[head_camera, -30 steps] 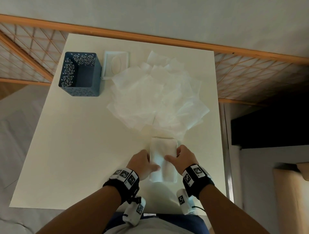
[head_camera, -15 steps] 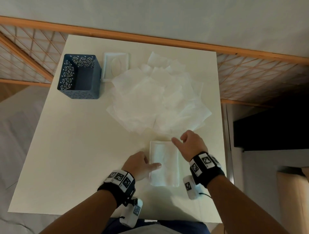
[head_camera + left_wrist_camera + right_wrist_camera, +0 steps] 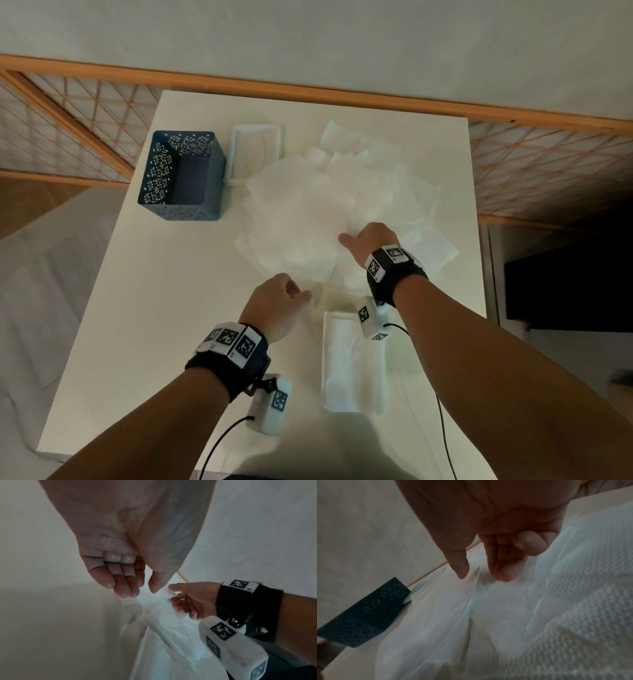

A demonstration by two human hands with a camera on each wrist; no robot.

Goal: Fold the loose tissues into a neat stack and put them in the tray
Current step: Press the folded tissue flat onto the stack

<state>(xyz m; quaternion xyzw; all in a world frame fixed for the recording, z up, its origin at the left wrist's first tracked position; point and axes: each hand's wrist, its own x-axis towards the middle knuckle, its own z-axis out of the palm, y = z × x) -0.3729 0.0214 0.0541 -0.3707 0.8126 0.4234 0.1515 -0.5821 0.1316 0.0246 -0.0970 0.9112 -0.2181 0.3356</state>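
Your left hand point(image 3: 274, 305) hung loosely curled at the pile's 6 o'clock edge, holding nothing I could confirm; your right hand point(image 3: 368, 240), thumb and fingers parted, rested on the loose tissues point(image 3: 329, 205). The sheets looked thin, limp and tear-prone: pinch one corner lightly.

Dim, soft indoor light with a cool cast; the white tabletop point(image 3: 144, 308) is the brightest area, with faint shadows under the forearms at its near edge. Wide-angle bending curves the head view's borders. Both wrist views are dark, grainy and soft, palms in shadow
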